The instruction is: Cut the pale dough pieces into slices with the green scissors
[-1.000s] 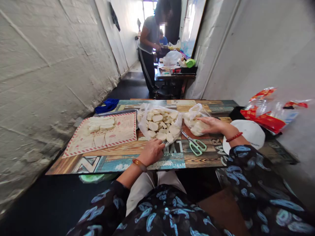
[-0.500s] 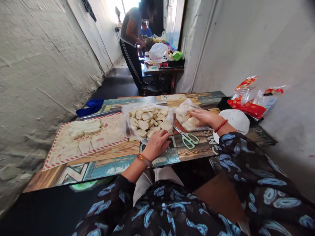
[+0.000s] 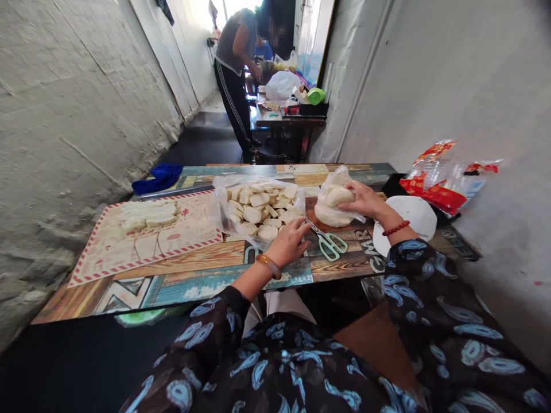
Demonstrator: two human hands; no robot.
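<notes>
Pale rounded dough-like pieces [image 3: 260, 199] fill an open clear plastic bag [image 3: 221, 201] at the middle of the table. My left hand [image 3: 289, 243] hovers by that bag's near right corner, its fingers stretched out and holding nothing. Green-handled scissors [image 3: 332, 246] lie just right of its fingertips. My right hand [image 3: 367, 202] grips a larger pale oval dough piece [image 3: 339, 197] at a second clear bag [image 3: 340, 176]; more pale dough [image 3: 329, 215] shows below it. Its fingertips are partly hidden behind the piece.
A red-edged mat [image 3: 198, 235] with flattened pale strips [image 3: 150, 215] covers the table's left. A white cap [image 3: 424, 217] and red-and-clear packaging [image 3: 443, 192] sit at the right. A blue cloth [image 3: 157, 179] lies at the far left edge. Beyond, a person [image 3: 235, 63] bends over another table [image 3: 293, 121].
My right hand has lifted a pale piece up at the right bag, which stands taller. My left hand has shifted right, towards the scissors. The view has tilted slightly.
</notes>
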